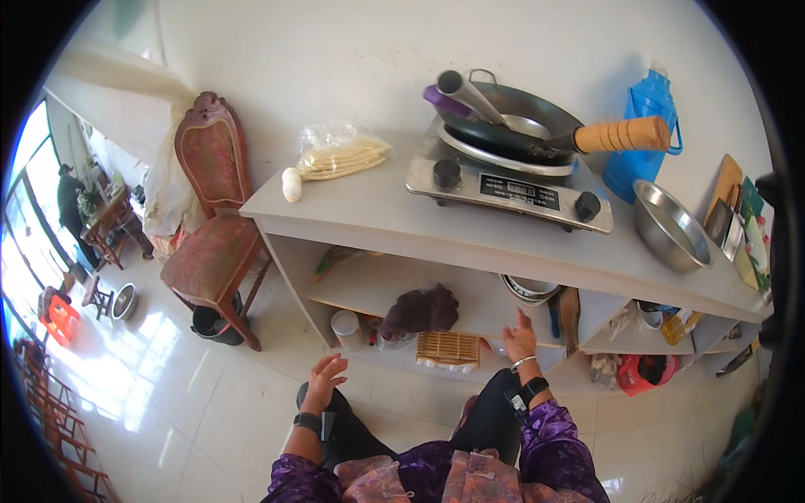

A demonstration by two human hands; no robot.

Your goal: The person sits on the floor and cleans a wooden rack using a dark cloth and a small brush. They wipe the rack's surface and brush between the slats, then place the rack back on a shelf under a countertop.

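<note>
My left hand (325,377) is raised above my left knee, holding nothing, its fingers loosely bent. Over my right knee, my right hand (521,342) points toward the open shelf of a pale cabinet (371,214), also empty. Nearest to it on that shelf are a stack of bowls (530,288) and a long brown item (569,317). A dark purple cloth (421,312) hangs over the shelf's edge between my hands. On the cabinet top, an induction cooker (503,192) carries a wok (528,104) with a wooden handle; a metal ladle (468,94) rests in the wok.
A bag of pale strips (346,154), a white rounded object (291,185), a blue thermos (641,138) and a tilted steel basin (673,226) stand on the top. An upholstered chair (214,251) is at the left. Farther off is a person (70,201) in dark clothes.
</note>
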